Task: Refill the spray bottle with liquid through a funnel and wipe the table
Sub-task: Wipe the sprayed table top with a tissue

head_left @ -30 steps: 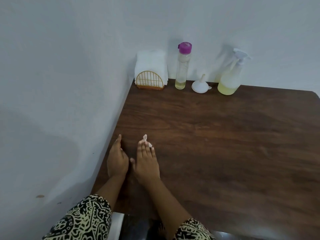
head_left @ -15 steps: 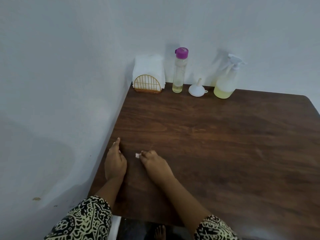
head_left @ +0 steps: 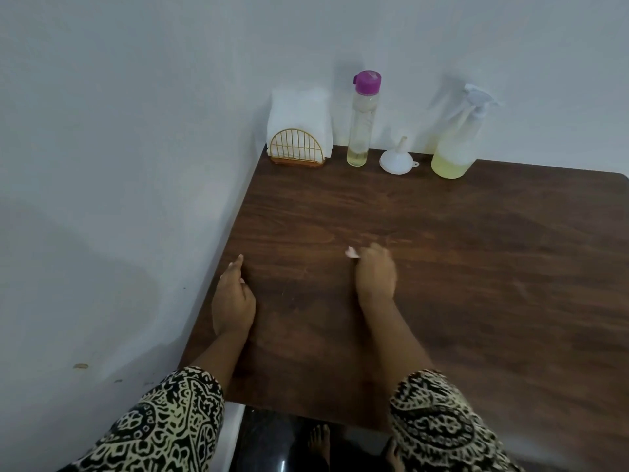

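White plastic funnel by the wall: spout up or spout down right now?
Spout up. The white plastic funnel sits wide mouth down on the brown wooden table, its narrow tube pointing upward.

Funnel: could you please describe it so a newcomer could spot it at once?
Follow the far edge of the table along the wall. Between the purple-capped bottle and the spray bottle stands the funnel. It alone is small, white and cone-shaped, mouth down, spout up.
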